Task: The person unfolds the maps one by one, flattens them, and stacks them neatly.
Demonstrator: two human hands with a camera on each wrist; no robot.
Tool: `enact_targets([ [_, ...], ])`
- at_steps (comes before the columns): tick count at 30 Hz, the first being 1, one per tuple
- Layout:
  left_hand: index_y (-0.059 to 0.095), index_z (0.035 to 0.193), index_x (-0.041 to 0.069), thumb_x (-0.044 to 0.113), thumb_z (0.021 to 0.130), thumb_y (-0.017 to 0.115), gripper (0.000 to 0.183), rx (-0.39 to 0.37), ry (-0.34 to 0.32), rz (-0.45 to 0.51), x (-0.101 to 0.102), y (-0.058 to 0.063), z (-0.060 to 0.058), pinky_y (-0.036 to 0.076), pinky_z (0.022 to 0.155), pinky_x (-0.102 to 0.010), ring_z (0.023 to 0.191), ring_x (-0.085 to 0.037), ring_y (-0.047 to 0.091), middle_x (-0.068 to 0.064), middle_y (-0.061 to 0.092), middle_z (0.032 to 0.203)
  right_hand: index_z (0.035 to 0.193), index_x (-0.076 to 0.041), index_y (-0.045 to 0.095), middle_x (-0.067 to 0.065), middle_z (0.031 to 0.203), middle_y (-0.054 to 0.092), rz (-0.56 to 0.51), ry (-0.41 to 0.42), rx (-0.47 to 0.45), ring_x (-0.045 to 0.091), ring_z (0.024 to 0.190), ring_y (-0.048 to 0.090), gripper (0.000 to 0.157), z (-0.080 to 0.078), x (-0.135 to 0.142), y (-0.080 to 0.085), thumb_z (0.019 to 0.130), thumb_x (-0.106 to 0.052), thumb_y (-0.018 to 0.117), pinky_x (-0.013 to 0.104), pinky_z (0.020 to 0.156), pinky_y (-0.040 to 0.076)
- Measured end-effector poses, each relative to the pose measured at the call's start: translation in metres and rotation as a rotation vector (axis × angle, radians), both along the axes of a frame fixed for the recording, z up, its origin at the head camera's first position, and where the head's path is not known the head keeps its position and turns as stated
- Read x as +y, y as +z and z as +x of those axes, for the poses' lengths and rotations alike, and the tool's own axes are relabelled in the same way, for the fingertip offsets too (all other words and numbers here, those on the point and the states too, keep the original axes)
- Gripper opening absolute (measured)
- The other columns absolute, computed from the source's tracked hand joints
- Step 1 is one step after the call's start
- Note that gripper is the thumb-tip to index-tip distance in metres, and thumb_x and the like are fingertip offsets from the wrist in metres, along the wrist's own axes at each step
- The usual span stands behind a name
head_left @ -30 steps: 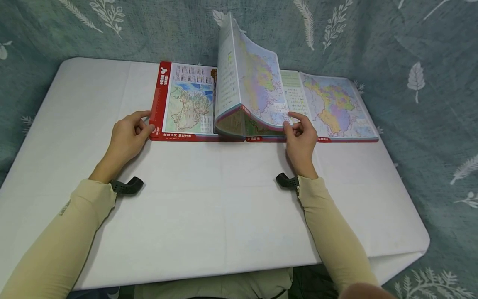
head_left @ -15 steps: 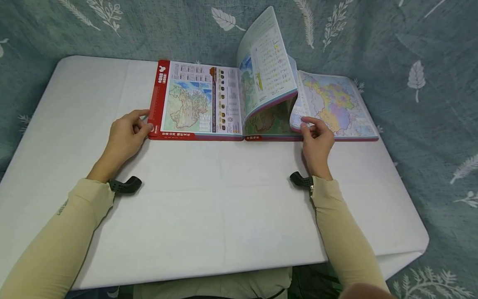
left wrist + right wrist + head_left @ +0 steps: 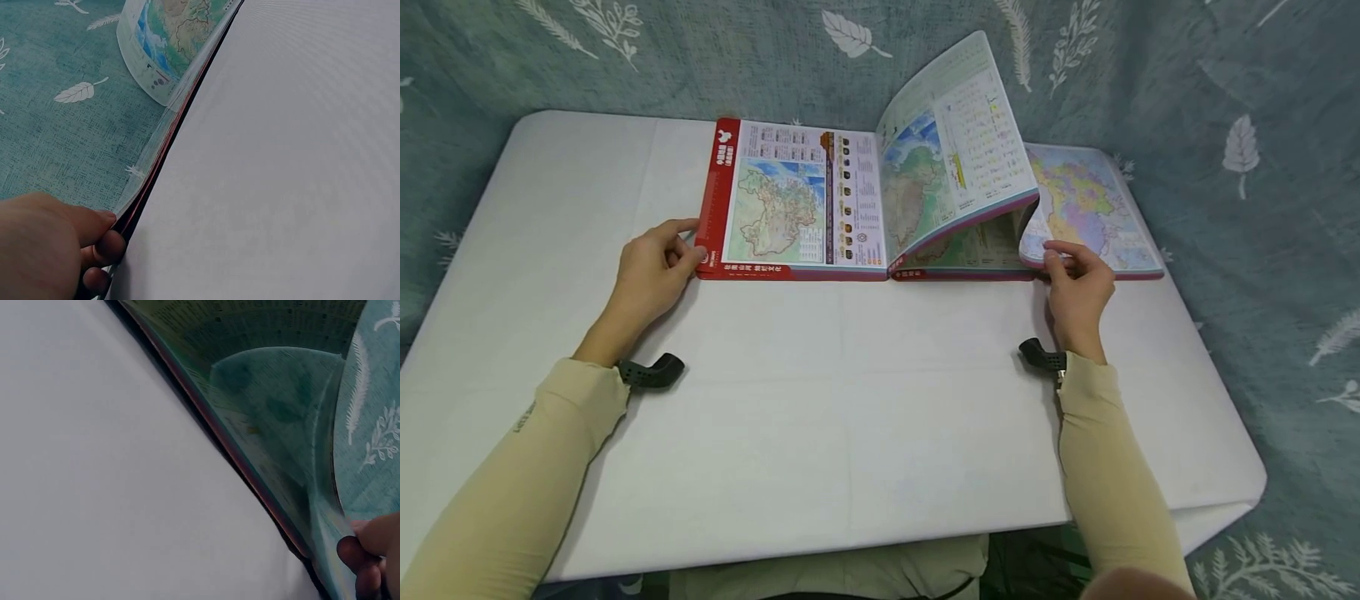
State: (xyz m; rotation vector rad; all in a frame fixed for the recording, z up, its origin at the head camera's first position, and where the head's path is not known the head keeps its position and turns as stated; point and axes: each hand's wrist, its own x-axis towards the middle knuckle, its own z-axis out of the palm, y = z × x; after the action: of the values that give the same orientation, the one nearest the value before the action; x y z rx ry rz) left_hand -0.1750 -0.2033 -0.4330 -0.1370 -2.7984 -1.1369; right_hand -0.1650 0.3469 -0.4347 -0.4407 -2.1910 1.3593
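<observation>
A glossy folding map (image 3: 808, 204) with red borders lies partly unfolded along the far side of the table. My left hand (image 3: 657, 265) pinches its red left edge near the lower corner; the left wrist view shows that thumb and fingers (image 3: 103, 240) at the thin edge. In the middle, one panel (image 3: 958, 158) stands tilted up in a curved fold, with another panel in shadow beneath. Over at the right, my right hand (image 3: 1078, 292) pinches the near corner of the curled right panel (image 3: 1078, 196). Its thumb and fingers (image 3: 362, 550) also show in the right wrist view.
The map lies on a white-covered table (image 3: 842, 400). A teal cloth (image 3: 1247, 275) with white leaf prints hangs behind and down the right side. Black wrist mounts (image 3: 655, 372) sit at both cuffs.
My right hand has moved right, drawing the pinched panel along. The standing fold has swung over to the right and leans lower, baring more of the left panel. My left hand stays nearly still.
</observation>
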Motion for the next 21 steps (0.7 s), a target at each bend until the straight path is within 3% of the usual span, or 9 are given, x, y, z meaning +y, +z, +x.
enact_targets([
  [7, 0.056, 0.149, 0.002, 0.021, 0.105, 0.063, 0.049, 0.004, -0.001, -0.006, 0.0, -0.001, 0.0, 0.039, 0.063, -0.023, 0.08, -0.024, 0.052, -0.016, 0.063, 0.091, 0.114, -0.005, 0.081, -0.011, 0.075, 0.058, -0.033, -0.086, -0.044, 0.003, 0.069, 0.05, 0.02, 0.001, 0.024, 0.001, 0.099, -0.015, 0.072, 0.015, 0.061, 0.04],
  [14, 0.056, 0.149, 0.002, 0.021, 0.105, 0.063, 0.048, 0.007, -0.005, 0.003, -0.001, -0.002, 0.0, 0.038, 0.063, -0.022, 0.08, -0.024, 0.052, -0.016, 0.064, 0.093, 0.115, -0.007, 0.081, -0.013, 0.077, 0.063, -0.097, -0.173, -0.083, 0.003, 0.072, 0.053, 0.021, 0.0, 0.041, 0.003, 0.098, -0.018, 0.075, 0.014, 0.062, 0.042],
  [21, 0.056, 0.149, 0.001, 0.021, 0.105, 0.063, 0.048, 0.011, -0.008, 0.018, -0.002, -0.002, -0.001, 0.036, 0.061, -0.019, 0.079, -0.023, 0.05, -0.018, 0.064, 0.093, 0.113, -0.008, 0.082, -0.012, 0.076, 0.064, -0.181, -0.251, -0.062, 0.003, 0.073, 0.054, 0.018, 0.0, 0.052, 0.005, 0.097, -0.016, 0.076, 0.016, 0.066, 0.041],
])
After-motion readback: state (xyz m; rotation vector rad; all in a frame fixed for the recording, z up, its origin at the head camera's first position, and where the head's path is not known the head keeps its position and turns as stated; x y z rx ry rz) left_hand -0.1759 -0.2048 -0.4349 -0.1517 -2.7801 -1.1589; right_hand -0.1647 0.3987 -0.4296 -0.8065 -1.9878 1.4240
